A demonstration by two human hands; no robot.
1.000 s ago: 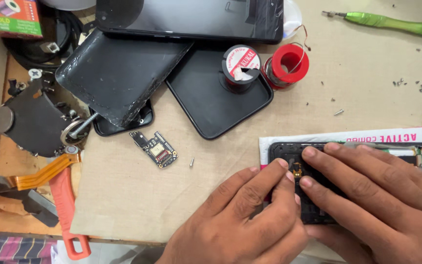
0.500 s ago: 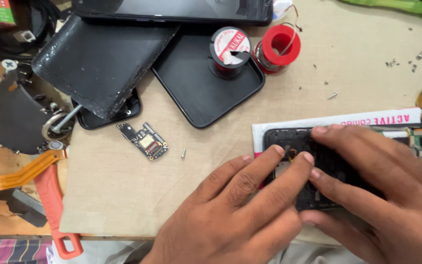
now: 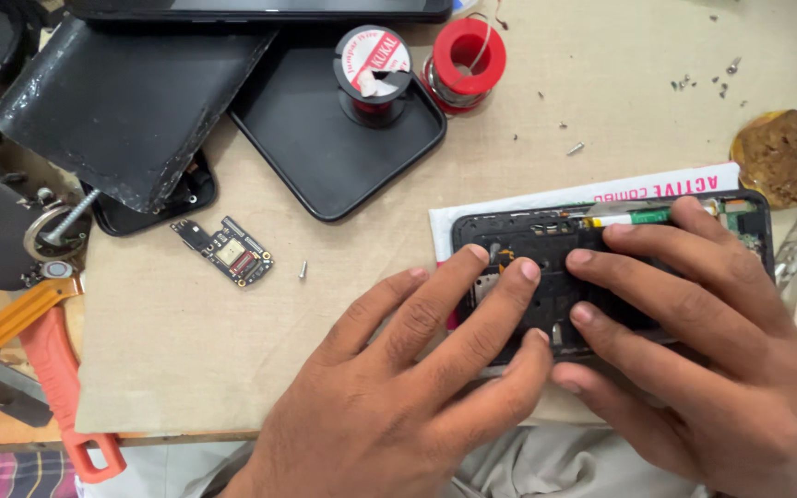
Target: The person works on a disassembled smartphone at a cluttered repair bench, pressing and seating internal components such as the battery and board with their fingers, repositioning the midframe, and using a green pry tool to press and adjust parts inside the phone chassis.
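Left hand (image 3: 417,387) and right hand (image 3: 694,341) lie flat, fingers pressing the opened phone (image 3: 546,244).

left hand (image 3: 417,369) | right hand (image 3: 694,341) | both pressing opened phone (image 3: 546,249)

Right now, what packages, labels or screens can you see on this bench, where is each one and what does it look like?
White packet: flat, pink-printed, lying under the opened phone that both hands press on.
Round label: white with red print, on top of the black wire spool standing in the black tray.
Dark screen: long black slab at the top edge, switched off.
Black panel: glossy, scuffed, upper left, overlapping the tray.
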